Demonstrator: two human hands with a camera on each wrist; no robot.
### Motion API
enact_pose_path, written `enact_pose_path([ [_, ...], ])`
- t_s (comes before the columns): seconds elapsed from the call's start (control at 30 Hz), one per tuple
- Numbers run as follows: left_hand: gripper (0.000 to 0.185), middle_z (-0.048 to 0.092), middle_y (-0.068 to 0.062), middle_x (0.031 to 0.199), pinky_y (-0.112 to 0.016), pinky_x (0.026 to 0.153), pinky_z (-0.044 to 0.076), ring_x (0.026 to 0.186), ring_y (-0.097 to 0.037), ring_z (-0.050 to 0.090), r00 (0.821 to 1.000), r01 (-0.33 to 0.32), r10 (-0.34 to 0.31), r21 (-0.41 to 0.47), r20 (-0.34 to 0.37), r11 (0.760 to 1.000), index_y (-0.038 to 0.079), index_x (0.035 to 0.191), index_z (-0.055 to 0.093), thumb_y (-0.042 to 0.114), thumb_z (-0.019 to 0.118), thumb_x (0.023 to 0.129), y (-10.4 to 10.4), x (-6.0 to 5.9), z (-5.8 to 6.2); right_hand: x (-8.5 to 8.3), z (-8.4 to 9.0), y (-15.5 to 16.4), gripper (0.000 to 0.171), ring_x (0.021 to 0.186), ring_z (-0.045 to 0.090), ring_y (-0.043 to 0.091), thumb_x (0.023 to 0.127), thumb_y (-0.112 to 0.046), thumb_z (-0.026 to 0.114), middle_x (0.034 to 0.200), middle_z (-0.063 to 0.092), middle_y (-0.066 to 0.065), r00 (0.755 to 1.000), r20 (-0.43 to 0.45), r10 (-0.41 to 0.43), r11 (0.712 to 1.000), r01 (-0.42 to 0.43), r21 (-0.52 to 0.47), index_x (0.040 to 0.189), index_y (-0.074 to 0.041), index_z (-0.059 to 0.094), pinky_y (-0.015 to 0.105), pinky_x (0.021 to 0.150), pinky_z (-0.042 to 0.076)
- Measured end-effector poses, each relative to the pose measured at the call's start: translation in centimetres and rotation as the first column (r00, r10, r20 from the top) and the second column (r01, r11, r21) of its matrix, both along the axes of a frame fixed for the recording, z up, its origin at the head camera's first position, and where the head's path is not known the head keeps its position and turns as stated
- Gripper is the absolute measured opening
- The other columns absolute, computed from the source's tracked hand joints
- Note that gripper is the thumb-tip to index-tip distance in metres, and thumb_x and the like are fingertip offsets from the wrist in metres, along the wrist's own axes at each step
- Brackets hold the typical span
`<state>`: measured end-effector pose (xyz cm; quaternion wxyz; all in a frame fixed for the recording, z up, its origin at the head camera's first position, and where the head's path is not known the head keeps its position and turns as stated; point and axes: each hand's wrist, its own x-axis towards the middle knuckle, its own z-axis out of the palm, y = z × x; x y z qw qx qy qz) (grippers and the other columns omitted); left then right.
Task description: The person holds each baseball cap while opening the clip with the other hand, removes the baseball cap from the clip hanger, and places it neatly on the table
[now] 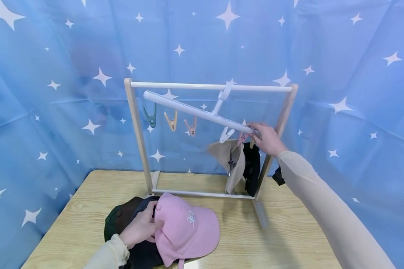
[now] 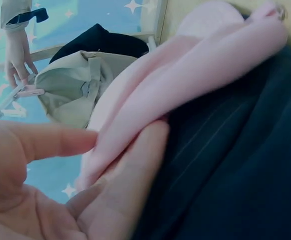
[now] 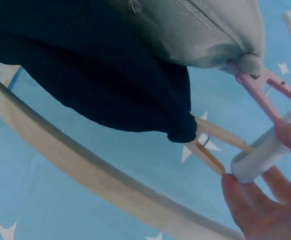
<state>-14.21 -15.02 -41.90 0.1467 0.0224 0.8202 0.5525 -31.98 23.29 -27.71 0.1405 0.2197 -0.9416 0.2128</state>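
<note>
My left hand (image 1: 142, 227) pinches the crown edge of a pink cap (image 1: 178, 228) with white embroidery, on top of a pile of dark caps (image 1: 121, 213). In the left wrist view, thumb and finger hold the folded pink cloth. My right hand (image 1: 268, 139) grips the right end of a white clip hanger (image 1: 195, 111), which tilts down to the right. Pegs on that side hold a beige cap (image 1: 237, 168) and a black cap (image 1: 252, 168). Close up in the right wrist view, a pink peg (image 3: 260, 95) clamps the beige cap and a tan peg (image 3: 210, 145) the black one.
The hanger hooks over the top rail (image 1: 175, 86) of a wooden rack standing on the table (image 1: 77, 220). A green peg (image 1: 150, 118), a yellow peg (image 1: 171, 121) and a pink peg hang from its left half. A starred blue curtain (image 1: 87, 56) surrounds the table.
</note>
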Motion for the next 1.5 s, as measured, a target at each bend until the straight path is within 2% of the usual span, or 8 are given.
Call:
enact_pose_path([
  [0.13, 0.047, 0.059, -0.007, 0.067, -0.034, 0.051, 0.052, 0.054, -0.020, 0.061, 0.994, -0.020, -0.004, -0.212, -0.112, 0.977, -0.003, 0.132, 0.046, 0.005, 0.064, 0.089, -0.6, -0.1, 1.3, 0.5, 0.7, 0.0, 0.036, 0.108, 0.052, 0.043, 0.099, -0.007, 0.054, 0.128, 0.051, 0.028, 0.999, -0.035, -0.015, 1.000, 0.015, 0.025, 0.134, -0.001, 0.053, 0.057, 0.086, 0.042],
  [0.3, 0.023, 0.061, 0.000, 0.066, -0.032, 0.049, 0.044, 0.054, -0.013, 0.056, 0.941, -0.129, -0.042, -0.473, -0.334, 0.872, 0.002, 0.109, 0.065, 0.010, 0.067, 0.087, -1.0, -0.5, 3.2, 1.1, 1.4, 0.0, 0.034, 0.101, 0.054, 0.039, 0.098, -0.009, 0.056, 0.121, 0.056, 0.023, 0.995, -0.092, -0.042, 0.995, 0.050, 0.091, 0.132, -0.005, 0.056, 0.055, 0.077, 0.045],
  [0.4, 0.019, 0.062, 0.000, 0.069, -0.032, 0.046, 0.042, 0.053, -0.012, 0.053, 0.907, -0.176, -0.064, -0.514, -0.416, 0.839, 0.002, 0.105, 0.066, 0.010, 0.067, 0.087, -0.9, -0.7, 4.2, 1.4, 1.8, 0.0, 0.033, 0.095, 0.055, 0.037, 0.097, -0.009, 0.057, 0.116, 0.057, 0.020, 0.992, -0.117, -0.055, 0.989, 0.070, 0.127, 0.130, -0.008, 0.057, 0.054, 0.069, 0.046],
  [0.6, 0.011, 0.056, 0.004, 0.061, -0.031, 0.046, 0.037, 0.048, -0.011, 0.046, 0.868, -0.181, -0.115, -0.523, -0.483, 0.833, 0.006, 0.098, 0.066, 0.009, 0.067, 0.087, 0.1, -1.5, 5.7, 1.9, 2.8, 0.1, 0.034, 0.100, 0.052, 0.038, 0.097, -0.009, 0.057, 0.115, 0.057, 0.020, 0.988, -0.146, -0.058, 0.982, 0.083, 0.168, 0.131, -0.010, 0.058, 0.057, 0.070, 0.046],
  [0.8, 0.011, 0.063, 0.000, 0.068, -0.032, 0.049, 0.042, 0.055, -0.012, 0.054, 0.855, -0.139, -0.171, -0.535, -0.490, 0.834, 0.004, 0.095, 0.067, 0.008, 0.066, 0.085, 1.6, -3.0, 7.0, 2.1, 4.0, 0.0, 0.033, 0.100, 0.050, 0.037, 0.096, -0.008, 0.059, 0.113, 0.057, 0.019, 0.976, -0.214, -0.035, 0.976, 0.079, 0.201, 0.128, -0.008, 0.060, 0.057, 0.075, 0.045],
  [1.17, 0.018, 0.067, -0.004, 0.080, -0.032, 0.060, 0.047, 0.067, -0.014, 0.060, 0.880, 0.039, -0.287, -0.544, -0.378, 0.838, 0.003, 0.103, 0.068, 0.013, 0.064, 0.088, 6.2, -7.1, 8.7, 2.3, 5.1, 0.1, 0.032, 0.103, 0.050, 0.037, 0.094, -0.005, 0.062, 0.112, 0.059, 0.018, 0.975, -0.223, 0.000, 0.968, 0.056, 0.244, 0.125, -0.007, 0.062, 0.056, 0.083, 0.044],
  [1.37, 0.025, 0.068, -0.005, 0.081, -0.035, 0.068, 0.049, 0.065, -0.014, 0.059, 0.874, 0.151, -0.383, -0.583, -0.298, 0.799, 0.003, 0.109, 0.069, 0.019, 0.065, 0.090, 9.5, -9.0, 10.0, 2.5, 5.7, -0.1, 0.031, 0.102, 0.051, 0.036, 0.094, -0.005, 0.062, 0.111, 0.060, 0.017, 0.977, -0.214, 0.023, 0.961, 0.037, 0.274, 0.125, -0.006, 0.062, 0.053, 0.081, 0.045],
  [1.5, 0.033, 0.070, -0.005, 0.096, -0.034, 0.074, 0.050, 0.078, -0.015, 0.064, 0.865, 0.182, -0.415, -0.594, -0.283, 0.784, 0.006, 0.114, 0.069, 0.028, 0.066, 0.090, 11.9, -10.2, 10.9, 2.8, 6.1, -0.2, 0.032, 0.102, 0.051, 0.036, 0.094, -0.004, 0.062, 0.111, 0.060, 0.018, 0.980, -0.199, 0.026, 0.957, 0.033, 0.288, 0.126, -0.006, 0.062, 0.053, 0.080, 0.045],
])
